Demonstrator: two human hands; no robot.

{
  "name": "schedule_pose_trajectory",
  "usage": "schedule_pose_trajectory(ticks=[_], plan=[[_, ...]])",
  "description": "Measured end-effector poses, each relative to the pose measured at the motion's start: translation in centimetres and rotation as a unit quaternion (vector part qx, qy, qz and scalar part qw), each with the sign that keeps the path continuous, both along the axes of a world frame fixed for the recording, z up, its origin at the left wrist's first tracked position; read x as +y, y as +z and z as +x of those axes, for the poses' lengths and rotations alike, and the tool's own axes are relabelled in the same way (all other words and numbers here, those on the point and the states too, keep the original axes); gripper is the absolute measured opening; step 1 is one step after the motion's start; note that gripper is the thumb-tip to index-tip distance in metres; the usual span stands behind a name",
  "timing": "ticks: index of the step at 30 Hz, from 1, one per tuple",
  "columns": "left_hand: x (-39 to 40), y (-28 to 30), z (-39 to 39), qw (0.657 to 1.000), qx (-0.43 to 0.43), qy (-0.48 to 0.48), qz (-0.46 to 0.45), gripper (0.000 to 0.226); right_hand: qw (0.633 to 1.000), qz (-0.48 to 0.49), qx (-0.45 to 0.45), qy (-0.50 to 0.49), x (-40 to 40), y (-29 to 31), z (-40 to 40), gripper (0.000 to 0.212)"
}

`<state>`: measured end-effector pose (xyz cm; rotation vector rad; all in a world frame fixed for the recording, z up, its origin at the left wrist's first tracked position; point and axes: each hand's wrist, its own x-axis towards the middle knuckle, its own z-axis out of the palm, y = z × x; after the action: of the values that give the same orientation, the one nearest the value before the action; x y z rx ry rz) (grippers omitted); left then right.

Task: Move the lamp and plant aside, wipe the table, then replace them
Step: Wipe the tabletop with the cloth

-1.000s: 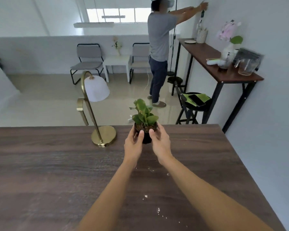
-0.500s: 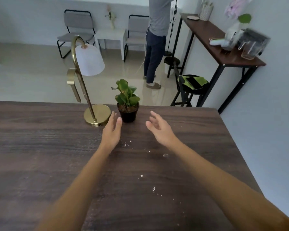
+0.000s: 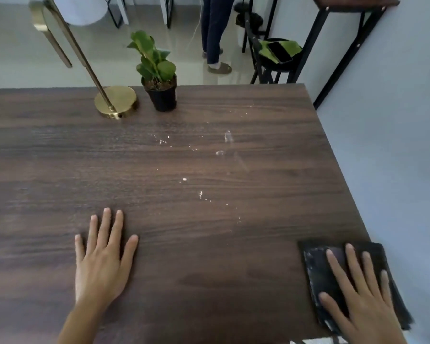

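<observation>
The right hand (image 3: 360, 291) lies flat with fingers spread on a dark folded cloth (image 3: 318, 271), pressing down on it rather than closing around it; nothing is pinched or gripped. The cloth sits at the near right corner of the table (image 3: 60, 170), its right edge hanging just over the table's side, and pale specks cling to its left part. The left hand (image 3: 102, 259) rests palm down on the bare wood at the near left of centre, fingers open and slightly fanned, holding nothing, well apart from the cloth.

Between the hands and the far edge, a trail of white crumbs (image 3: 200, 193) and a few small wet-looking smears (image 3: 228, 136) run across the dark wood grain, from the middle towards the far right.

At the far edge stands the plant (image 3: 157, 63), upright in a black pot (image 3: 163, 98), and just to its left the lamp (image 3: 116, 101), whose round brass base sits on the table close beside the pot without quite touching it. The brass stem leans up and to the left, and the white shade is cut off at the top.

Beyond the table another person (image 3: 215, 33) stands on the pale floor, only legs and shoes showing. To the right is a black stool (image 3: 271, 68) with a green cloth and a phone (image 3: 279, 52) on it, beside a black-legged side table (image 3: 333, 26) against the wall.
</observation>
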<state>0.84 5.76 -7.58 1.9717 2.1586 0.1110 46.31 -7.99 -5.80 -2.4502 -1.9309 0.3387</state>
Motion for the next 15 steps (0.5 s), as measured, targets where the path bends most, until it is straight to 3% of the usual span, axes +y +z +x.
schedule_pose_trajectory(ticks=[4,8,12,15], plan=[[0.2,-0.2,0.5,1.0,0.023,-0.004,0.003,0.074,0.998,-0.024,-0.031,-0.046,1.8,-0.4,-1.5,0.074],[0.2,-0.1,0.3,1.0,0.017,-0.011,0.005,0.072,0.995,-0.02,-0.013,-0.097,10.8,-0.4,-5.5,0.076],[0.3,-0.2,0.2,1.0,-0.003,-0.006,0.01,0.058,1.0,0.012,0.017,0.019,19.6,-1.3,-18.0,0.073],[0.2,-0.2,-0.1,1.0,-0.014,-0.018,0.019,0.055,0.987,0.035,0.037,0.151,17.4,-1.3,-26.6,0.069]])
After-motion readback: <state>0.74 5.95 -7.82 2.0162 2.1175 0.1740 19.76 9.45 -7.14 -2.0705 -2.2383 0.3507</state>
